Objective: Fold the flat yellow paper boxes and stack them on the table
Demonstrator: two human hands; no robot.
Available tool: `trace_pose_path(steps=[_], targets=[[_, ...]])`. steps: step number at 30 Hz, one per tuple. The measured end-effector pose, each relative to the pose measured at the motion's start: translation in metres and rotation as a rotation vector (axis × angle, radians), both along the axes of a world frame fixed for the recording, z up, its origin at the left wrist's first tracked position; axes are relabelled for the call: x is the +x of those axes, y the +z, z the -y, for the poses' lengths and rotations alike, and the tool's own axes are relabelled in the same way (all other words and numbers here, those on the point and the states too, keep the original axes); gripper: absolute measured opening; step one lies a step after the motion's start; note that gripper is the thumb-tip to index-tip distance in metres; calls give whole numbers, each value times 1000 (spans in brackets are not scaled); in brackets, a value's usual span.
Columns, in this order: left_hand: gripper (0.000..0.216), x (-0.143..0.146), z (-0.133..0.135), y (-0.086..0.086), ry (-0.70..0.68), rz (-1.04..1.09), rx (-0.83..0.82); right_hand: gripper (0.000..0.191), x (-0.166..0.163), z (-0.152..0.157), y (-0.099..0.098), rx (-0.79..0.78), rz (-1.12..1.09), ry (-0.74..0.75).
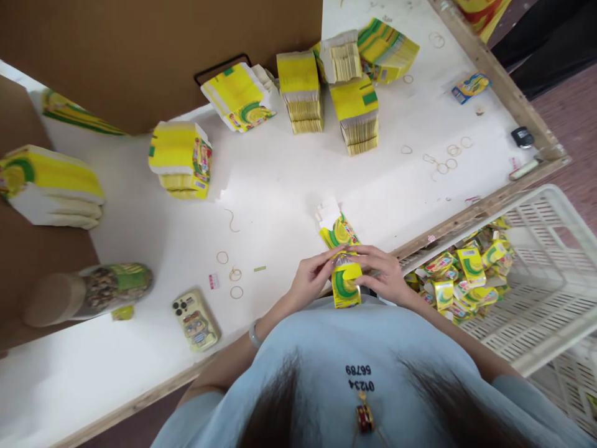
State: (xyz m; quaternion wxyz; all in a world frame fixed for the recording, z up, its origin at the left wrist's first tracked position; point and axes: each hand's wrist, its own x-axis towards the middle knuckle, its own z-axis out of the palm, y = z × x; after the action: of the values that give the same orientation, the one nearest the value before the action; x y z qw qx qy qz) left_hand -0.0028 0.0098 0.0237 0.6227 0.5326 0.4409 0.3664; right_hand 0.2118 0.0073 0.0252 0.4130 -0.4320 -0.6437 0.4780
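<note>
Close to my body, at the table's front edge, both hands are on a small yellow-and-green carton. The fingers of my left hand press on its upper left side. My right hand has its fingers bent over the carton's top and right side. Just beyond my fingertips lies more yellow-and-green carton card with white flaps turned away from me. Whether it is joined to the held carton I cannot tell, because my fingers cover the place between them.
Bundles of flat cartons stand along the back near brown cardboard. A white plastic basket with many small cartons is at the right. A phone, a jar and rubber bands lie left.
</note>
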Motion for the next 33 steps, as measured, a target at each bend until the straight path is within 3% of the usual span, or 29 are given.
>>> trace_pose_path(steps=[5, 10, 17, 23, 28, 30, 33], targets=[[49, -2, -5, 5, 28, -66, 2, 50, -7, 2, 9, -454, -132, 82], [53, 0, 0, 5, 51, -44, -52, 45, 2, -6, 16, -575, -229, 175], [46, 1, 1, 5, 56, -104, 110, 43, -7, 0, 25, -566, -233, 114], [46, 1, 0, 4, 21, -82, 92, 47, -2, -2, 31, -526, -154, 95], [45, -3, 4, 0, -28, -170, 189, 43, -1, 1, 20, -590, -264, 151], [43, -5, -4, -6, -71, -257, 318, 39, -5, 5, 11, -603, -304, 78], [39, -5, -39, -22, -32, -467, 510, 37, 13, 8, 3, -497, -190, -198]])
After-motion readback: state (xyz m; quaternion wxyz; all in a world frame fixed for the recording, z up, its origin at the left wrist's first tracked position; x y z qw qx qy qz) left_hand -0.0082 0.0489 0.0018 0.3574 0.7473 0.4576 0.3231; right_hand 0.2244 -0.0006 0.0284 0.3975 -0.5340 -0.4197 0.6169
